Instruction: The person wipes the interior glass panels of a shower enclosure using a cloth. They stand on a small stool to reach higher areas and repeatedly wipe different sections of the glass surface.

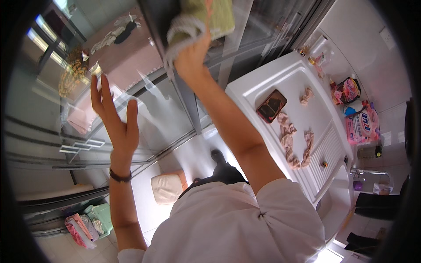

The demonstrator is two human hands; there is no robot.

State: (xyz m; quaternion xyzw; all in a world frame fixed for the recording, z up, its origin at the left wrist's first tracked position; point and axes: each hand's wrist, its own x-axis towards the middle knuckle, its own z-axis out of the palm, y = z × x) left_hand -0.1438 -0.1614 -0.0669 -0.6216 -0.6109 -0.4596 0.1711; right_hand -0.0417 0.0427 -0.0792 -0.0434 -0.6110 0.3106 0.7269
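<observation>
High in the view, my right hand (194, 56) grips a yellow-green cloth (223, 18) with a pale greyish edge (185, 28); motion blur hides its detail. The cloth is up against the dark frame (154, 23) of a sliding glass door. To the left, my left hand (120, 121) is raised with its fingers spread at the glass panel (158, 108), holding nothing. Whether its fingertips touch the pane, I cannot tell. A dark bracelet circles that wrist. Through the glass shows a bed with a pink cover (131, 52), with clothes lying on it.
On my right, a white laundry sink (263, 80) with a washboard holds a phone (272, 106) and twisted pink fabric (286, 141). Detergent packs (361, 126) line the wall beside a faucet (361, 172). A cushioned stool (166, 189) and a green basket (102, 217) stand on the floor.
</observation>
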